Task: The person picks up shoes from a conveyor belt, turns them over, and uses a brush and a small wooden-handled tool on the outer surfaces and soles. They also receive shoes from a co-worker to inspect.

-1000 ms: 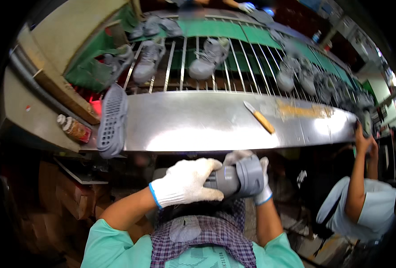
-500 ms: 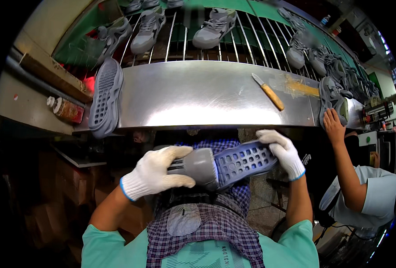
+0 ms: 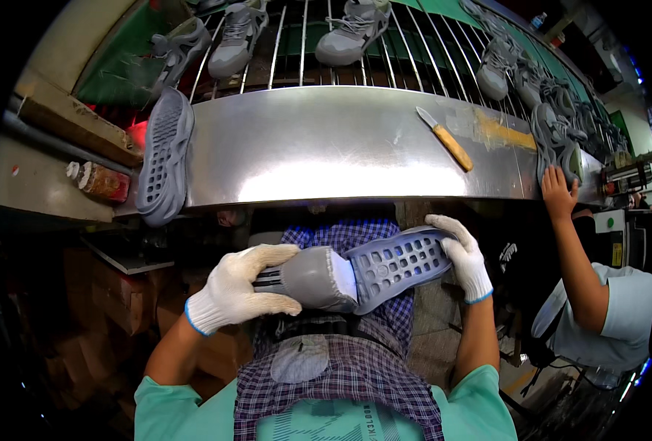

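Note:
My gloved left hand (image 3: 239,290) grips a grey shoe upper (image 3: 312,279) between thumb and fingers, with its stitched edge and white underside facing the right. The fingers of my gloved right hand (image 3: 464,257) are closed round the far end of a grey-blue shoe sole (image 3: 401,269). Square holes cover the sole's face. In front of my lap the sole's near end meets or overlaps the upper's white part; whether they are joined, I cannot tell. Another loose grey sole (image 3: 165,158) leans at the bench's left end.
A wooden-handled knife (image 3: 447,142) lies on the metal bench top (image 3: 304,147). Grey shoes (image 3: 348,37) stand on the roller rack beyond. A stained bottle (image 3: 99,181) lies at the left. At the right, a co-worker's hand (image 3: 560,192) touches a shoe.
My left hand and the upper have shifted a little left, so more of its white underside shows. The sole's right end has tilted upward. The whole view has moved slightly.

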`<act>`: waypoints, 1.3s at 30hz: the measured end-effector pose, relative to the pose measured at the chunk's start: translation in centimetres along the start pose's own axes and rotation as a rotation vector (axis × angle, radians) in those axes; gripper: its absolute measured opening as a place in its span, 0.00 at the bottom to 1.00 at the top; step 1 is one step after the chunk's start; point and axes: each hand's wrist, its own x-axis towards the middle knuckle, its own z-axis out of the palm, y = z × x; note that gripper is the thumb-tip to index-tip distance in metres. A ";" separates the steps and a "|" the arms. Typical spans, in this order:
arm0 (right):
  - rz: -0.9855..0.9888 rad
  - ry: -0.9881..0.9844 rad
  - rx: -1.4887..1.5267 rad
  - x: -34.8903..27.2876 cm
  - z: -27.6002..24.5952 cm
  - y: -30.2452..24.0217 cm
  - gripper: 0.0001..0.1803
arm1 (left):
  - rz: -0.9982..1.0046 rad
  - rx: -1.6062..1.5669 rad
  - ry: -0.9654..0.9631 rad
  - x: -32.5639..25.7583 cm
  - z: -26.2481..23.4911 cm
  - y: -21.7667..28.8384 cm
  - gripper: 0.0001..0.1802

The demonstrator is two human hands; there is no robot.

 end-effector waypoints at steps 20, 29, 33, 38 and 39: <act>-0.111 -0.182 0.101 -6.9 7.3 -3.6 0.53 | 0.302 -0.353 0.490 9.2 10.6 1.1 0.30; -0.315 -0.099 -0.368 -7.3 7.7 -1.8 0.15 | 0.278 -0.216 0.220 0.8 13.0 3.2 0.36; 0.205 -0.185 -0.315 -7.7 4.3 6.7 0.29 | 0.224 -0.258 0.374 1.2 14.6 2.1 0.36; -0.009 0.061 -0.030 -5.9 7.9 4.5 0.47 | 0.054 -0.131 0.239 2.2 12.7 2.5 0.39; -0.065 0.032 -0.005 -4.6 8.6 3.1 0.51 | -0.024 -0.108 0.236 1.0 11.9 2.7 0.40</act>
